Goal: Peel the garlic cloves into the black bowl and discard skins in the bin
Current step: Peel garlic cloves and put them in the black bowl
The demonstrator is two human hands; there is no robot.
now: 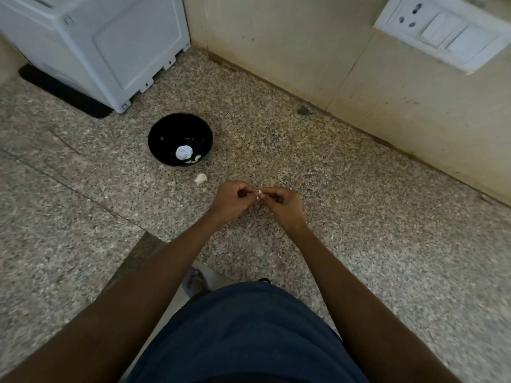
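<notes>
Left hand: the left hand [231, 199] is curled up tight, and its fingertips pinch one end of the little garlic clove [259, 193].
Right hand: the right hand [282, 201] is curled too and pinches the other end of the same clove. The two hands meet at it, just above the counter [345, 222].
Clove in the hands: only a tiny white bit shows between the fingers. I think it is very light and small, hard inside, with thin dry skin that tears like paper. Once bare it may be a bit slippery. Best to hold it by its two ends and pick at the skin with a nail at the tip.
Loose piece: a white garlic piece [201, 178] lies on the counter just past the hands, near the bowl but not touching it. I cannot tell if it is skin or a clove.
Black bowl: the black bowl [163, 131] sits farther off to the left. Inside are a white garlic lump [183, 152] and some small white bits [193, 160]. The bowl looks hard and steady.
Bin: I cannot see a bin.
Far back: a white machine [105, 42] stands behind the bowl, and a switch plate [445, 31] is on the wall.
</notes>
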